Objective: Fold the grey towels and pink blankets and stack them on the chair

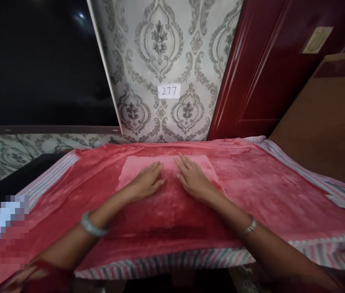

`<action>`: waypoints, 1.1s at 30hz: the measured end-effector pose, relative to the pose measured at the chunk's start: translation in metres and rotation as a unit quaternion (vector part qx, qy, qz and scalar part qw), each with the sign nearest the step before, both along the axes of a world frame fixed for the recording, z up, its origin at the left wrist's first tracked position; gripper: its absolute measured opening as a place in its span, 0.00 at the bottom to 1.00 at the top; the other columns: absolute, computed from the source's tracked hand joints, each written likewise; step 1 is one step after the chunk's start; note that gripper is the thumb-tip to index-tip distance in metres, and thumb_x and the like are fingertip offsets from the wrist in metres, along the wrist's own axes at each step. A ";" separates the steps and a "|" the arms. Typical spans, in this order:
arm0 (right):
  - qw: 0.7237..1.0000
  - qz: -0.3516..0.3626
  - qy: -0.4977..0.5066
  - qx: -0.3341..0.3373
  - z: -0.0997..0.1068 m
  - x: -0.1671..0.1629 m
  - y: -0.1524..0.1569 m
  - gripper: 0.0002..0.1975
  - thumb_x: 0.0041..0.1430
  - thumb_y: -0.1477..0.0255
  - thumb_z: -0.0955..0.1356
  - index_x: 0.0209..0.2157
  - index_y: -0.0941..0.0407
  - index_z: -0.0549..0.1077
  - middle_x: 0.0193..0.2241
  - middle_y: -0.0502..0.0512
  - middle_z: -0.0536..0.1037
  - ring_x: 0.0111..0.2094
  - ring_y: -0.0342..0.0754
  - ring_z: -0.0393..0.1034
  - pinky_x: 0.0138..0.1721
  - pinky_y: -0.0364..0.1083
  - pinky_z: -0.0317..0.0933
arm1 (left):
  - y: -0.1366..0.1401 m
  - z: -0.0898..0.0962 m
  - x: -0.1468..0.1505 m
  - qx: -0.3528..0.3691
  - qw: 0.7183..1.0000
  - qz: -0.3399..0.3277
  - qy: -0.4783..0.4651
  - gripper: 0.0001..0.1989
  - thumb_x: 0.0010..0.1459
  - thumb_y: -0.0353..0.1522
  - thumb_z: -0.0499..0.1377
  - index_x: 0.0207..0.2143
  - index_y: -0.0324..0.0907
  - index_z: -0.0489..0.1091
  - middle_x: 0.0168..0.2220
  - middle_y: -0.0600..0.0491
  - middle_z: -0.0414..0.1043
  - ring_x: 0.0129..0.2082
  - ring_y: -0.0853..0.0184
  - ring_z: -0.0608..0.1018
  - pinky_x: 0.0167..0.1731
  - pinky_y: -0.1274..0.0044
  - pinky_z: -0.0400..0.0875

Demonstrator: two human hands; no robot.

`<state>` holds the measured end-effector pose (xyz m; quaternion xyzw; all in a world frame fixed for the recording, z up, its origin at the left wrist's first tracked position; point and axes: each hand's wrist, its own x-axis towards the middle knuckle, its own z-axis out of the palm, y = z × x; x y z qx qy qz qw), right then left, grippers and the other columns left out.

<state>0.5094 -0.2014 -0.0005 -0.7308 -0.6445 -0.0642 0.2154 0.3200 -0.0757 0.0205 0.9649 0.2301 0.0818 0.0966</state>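
A light pink rectangular cloth (168, 165) lies flat on a red, plush-looking blanket (252, 191). My left hand (145, 182) rests on the left part of the cloth with its fingers stretched out. On the right part, my right hand (194, 181) lies palm down, fingers extended and slightly apart. A gap shows between the two hands, and neither grips anything. The lower edge of the cloth is hard to make out against the blanket.
A striped cloth (191, 260) shows along the blanket's borders. Behind stand a patterned wall (187, 73) with a paper label (169, 91), a dark screen (44, 65) and a dark red door (260, 73). A brown board (328, 122) leans at the right. A white tag (339, 202) lies near the right edge.
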 end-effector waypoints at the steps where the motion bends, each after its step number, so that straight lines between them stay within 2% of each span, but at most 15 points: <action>1: 0.999 -0.019 -0.005 -0.032 -0.001 0.000 0.014 0.30 0.69 0.65 0.58 0.70 0.57 0.55 0.72 0.64 0.49 0.71 0.58 0.43 0.67 0.63 0.46 | 0.008 -0.001 0.015 0.006 0.999 0.018 0.026 0.34 0.66 0.40 0.50 0.69 0.33 0.54 0.71 0.37 0.50 0.71 0.54 0.55 0.68 0.59 0.53; 3: 0.995 -0.066 -0.006 -0.080 -0.012 0.005 0.033 0.30 0.70 0.62 0.59 0.70 0.55 0.55 0.72 0.64 0.49 0.72 0.60 0.41 0.67 0.65 0.42 | 0.020 -0.013 0.034 0.044 0.996 0.070 0.046 0.33 0.67 0.40 0.49 0.69 0.32 0.54 0.71 0.35 0.50 0.71 0.50 0.54 0.67 0.53 0.49; 5: 0.990 -0.101 0.001 -0.102 -0.030 0.013 0.042 0.31 0.70 0.59 0.59 0.70 0.52 0.55 0.72 0.63 0.49 0.72 0.60 0.40 0.67 0.66 0.39 | 0.028 -0.033 0.040 0.095 0.989 0.104 0.038 0.32 0.67 0.40 0.50 0.69 0.34 0.55 0.70 0.35 0.51 0.71 0.48 0.54 0.67 0.49 0.46; 8: 0.989 -0.113 0.003 -0.095 -0.053 0.022 0.043 0.31 0.70 0.58 0.59 0.70 0.50 0.54 0.72 0.61 0.48 0.72 0.58 0.40 0.68 0.65 0.38 | 0.030 -0.061 0.038 0.142 0.983 0.111 0.019 0.31 0.67 0.41 0.50 0.69 0.37 0.56 0.70 0.36 0.52 0.71 0.49 0.54 0.67 0.49 0.48; 10: 0.990 -0.109 0.000 -0.090 -0.060 0.024 0.044 0.31 0.71 0.57 0.58 0.70 0.50 0.54 0.72 0.61 0.48 0.72 0.57 0.39 0.68 0.64 0.37 | 0.031 -0.070 0.037 0.149 0.982 0.110 0.021 0.32 0.67 0.41 0.50 0.69 0.36 0.56 0.70 0.36 0.53 0.71 0.50 0.55 0.66 0.49 0.49; 19: 0.987 -0.106 0.016 -0.117 -0.053 0.022 0.046 0.31 0.71 0.57 0.56 0.71 0.51 0.53 0.72 0.60 0.48 0.72 0.55 0.39 0.69 0.62 0.35 | 0.031 -0.060 0.039 0.129 0.983 0.116 0.052 0.31 0.68 0.42 0.48 0.69 0.37 0.56 0.70 0.38 0.52 0.71 0.51 0.55 0.67 0.52 0.48; 21: 0.986 -0.123 0.017 -0.113 -0.049 0.024 0.045 0.31 0.71 0.57 0.56 0.71 0.51 0.54 0.72 0.60 0.48 0.72 0.55 0.39 0.69 0.62 0.33 | 0.031 -0.058 0.037 0.138 0.981 0.126 0.042 0.32 0.68 0.43 0.47 0.69 0.37 0.57 0.70 0.37 0.53 0.71 0.51 0.55 0.68 0.52 0.46; 24: 0.978 -0.174 0.016 -0.114 -0.044 0.032 0.038 0.30 0.71 0.57 0.55 0.70 0.53 0.56 0.72 0.60 0.49 0.72 0.55 0.38 0.69 0.62 0.30 | 0.033 -0.053 0.032 0.158 0.970 0.180 0.036 0.32 0.68 0.45 0.46 0.68 0.37 0.58 0.70 0.35 0.54 0.71 0.49 0.55 0.67 0.49 0.41; 26: 0.970 -0.207 0.030 -0.127 -0.041 0.041 0.032 0.30 0.71 0.57 0.54 0.70 0.52 0.56 0.72 0.57 0.48 0.73 0.56 0.36 0.69 0.63 0.32 | 0.036 -0.048 0.027 0.147 0.962 0.222 0.053 0.33 0.68 0.46 0.45 0.68 0.37 0.57 0.70 0.35 0.51 0.72 0.49 0.53 0.66 0.47 0.41; 29: 0.956 -0.241 0.072 -0.148 -0.041 0.054 0.021 0.31 0.71 0.55 0.54 0.71 0.49 0.53 0.73 0.52 0.43 0.73 0.59 0.34 0.67 0.67 0.38 | 0.041 -0.041 0.018 0.097 0.955 0.269 0.084 0.34 0.68 0.48 0.43 0.71 0.41 0.53 0.73 0.39 0.44 0.73 0.49 0.48 0.64 0.44 0.46; 33: 0.948 -0.259 0.098 -0.159 -0.048 0.066 0.006 0.32 0.70 0.54 0.53 0.72 0.47 0.49 0.74 0.50 0.38 0.72 0.62 0.37 0.66 0.68 0.44 | 0.047 -0.041 0.007 0.051 0.955 0.275 0.102 0.36 0.68 0.49 0.41 0.72 0.43 0.47 0.74 0.42 0.36 0.73 0.49 0.43 0.62 0.43 0.53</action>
